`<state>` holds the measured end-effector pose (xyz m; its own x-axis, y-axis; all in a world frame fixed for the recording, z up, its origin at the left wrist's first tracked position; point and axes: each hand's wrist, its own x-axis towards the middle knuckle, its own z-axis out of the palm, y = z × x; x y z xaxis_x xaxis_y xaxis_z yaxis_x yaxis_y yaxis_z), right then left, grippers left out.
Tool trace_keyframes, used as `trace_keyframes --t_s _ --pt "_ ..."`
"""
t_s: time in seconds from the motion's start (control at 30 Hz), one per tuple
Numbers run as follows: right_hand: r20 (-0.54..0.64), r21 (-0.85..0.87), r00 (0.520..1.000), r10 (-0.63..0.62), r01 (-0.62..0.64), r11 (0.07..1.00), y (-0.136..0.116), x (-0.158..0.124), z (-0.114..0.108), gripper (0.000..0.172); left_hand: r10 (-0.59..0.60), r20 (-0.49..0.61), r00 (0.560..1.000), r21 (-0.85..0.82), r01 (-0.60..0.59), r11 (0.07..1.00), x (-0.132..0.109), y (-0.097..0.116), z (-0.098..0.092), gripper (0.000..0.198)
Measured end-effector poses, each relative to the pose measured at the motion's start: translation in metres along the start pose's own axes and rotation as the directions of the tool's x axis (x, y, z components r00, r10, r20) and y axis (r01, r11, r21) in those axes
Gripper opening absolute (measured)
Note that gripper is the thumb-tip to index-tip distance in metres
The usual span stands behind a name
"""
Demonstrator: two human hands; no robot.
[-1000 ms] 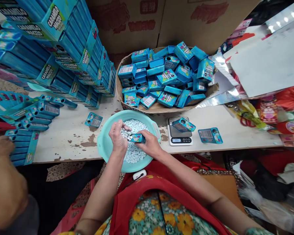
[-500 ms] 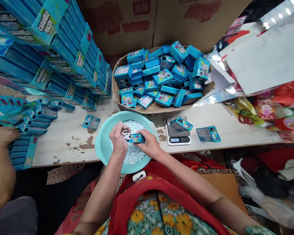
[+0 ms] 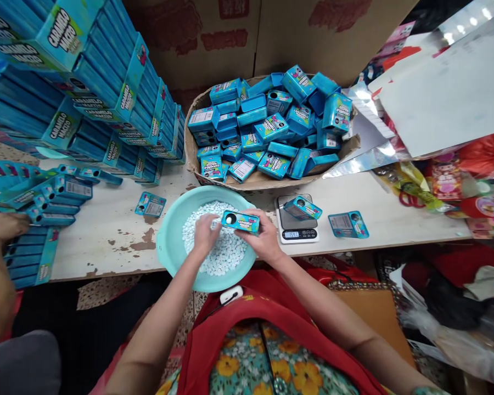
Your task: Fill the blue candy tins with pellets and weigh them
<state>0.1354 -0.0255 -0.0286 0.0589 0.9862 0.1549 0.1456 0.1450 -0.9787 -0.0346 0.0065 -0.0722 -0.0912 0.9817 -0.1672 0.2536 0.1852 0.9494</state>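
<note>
Box (image 3: 241, 221), small and blue, lies flat in the right hand (image 3: 265, 238), whose fingers are clamped round its right end. It sits just above the far side of the basin (image 3: 167, 236). The left hand (image 3: 206, 235) is beside it, fingers bent down into the tablets (image 3: 226, 260); I cannot tell whether it has closed on any. The two hands are near each other but not touching.

The basin is pale green and round. It rests on the near edge of the tabletop (image 3: 115, 241) and holds a heap of white tablets. Just right of it stands a scale (image 3: 288, 221) with a second box (image 3: 303, 208) lying tilted on its plate. A flat pack (image 3: 348, 224) lies right of the scale, and another pack (image 3: 150, 204) lies left of the basin.

Behind the basin, a cardboard tray (image 3: 267, 182) is piled with loose blue boxes (image 3: 267, 118) lying at all angles. Stacked cartons (image 3: 119, 93) rise at far left. At the left edge, another person's hand (image 3: 4, 226) rests near an open carton (image 3: 31, 257) filled with rows of boxes.
</note>
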Motion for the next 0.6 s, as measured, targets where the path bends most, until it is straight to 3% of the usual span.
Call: trace_keyframes --t_s 0.07,0.17,0.3,0.37,0.4,0.47,0.53,0.6 --pt "-0.052 -0.035 0.999 -0.002 0.0 0.999 0.009 -0.001 0.006 0.036 0.119 0.191 0.974 0.25 -0.165 0.954 -0.012 -0.02 0.021 0.023" --pt "-0.091 -0.12 0.996 -0.002 -0.009 0.993 0.025 -0.002 0.016 0.034 0.168 0.469 0.867 0.501 -0.418 0.758 -0.033 -0.033 0.039 0.036" --pt "-0.087 -0.185 0.996 -0.003 -0.013 0.983 0.031 -0.002 0.019 0.033 0.081 0.73 0.678 0.546 -0.65 0.529 -0.049 -0.033 0.015 0.037" --pt "-0.094 -0.177 0.995 0.012 -0.029 0.984 0.026 -0.001 0.018 0.033 0.008 0.771 0.637 0.554 -0.676 0.485 -0.051 -0.035 -0.006 0.033" --pt "-0.115 -0.162 0.993 0.024 -0.042 0.986 0.022 -0.001 0.017 0.033 -0.033 0.762 0.646 0.578 -0.658 0.482 -0.051 -0.037 -0.015 0.031" --pt "-0.154 -0.128 0.987 0.038 -0.058 0.99 0.015 -0.001 0.017 0.034 -0.103 0.693 0.713 0.651 -0.559 0.513 -0.047 -0.041 -0.03 0.028" --pt "-0.123 -0.12 0.991 0.042 -0.057 0.991 0.01 -0.002 0.017 0.035 -0.141 0.567 0.812 0.696 -0.38 0.609 -0.041 -0.042 -0.039 0.024" --pt "-0.023 -0.151 0.998 0.063 -0.066 0.986 0.009 -0.004 0.019 0.035 -0.182 0.394 0.901 0.637 -0.125 0.761 -0.035 -0.035 -0.044 0.02"
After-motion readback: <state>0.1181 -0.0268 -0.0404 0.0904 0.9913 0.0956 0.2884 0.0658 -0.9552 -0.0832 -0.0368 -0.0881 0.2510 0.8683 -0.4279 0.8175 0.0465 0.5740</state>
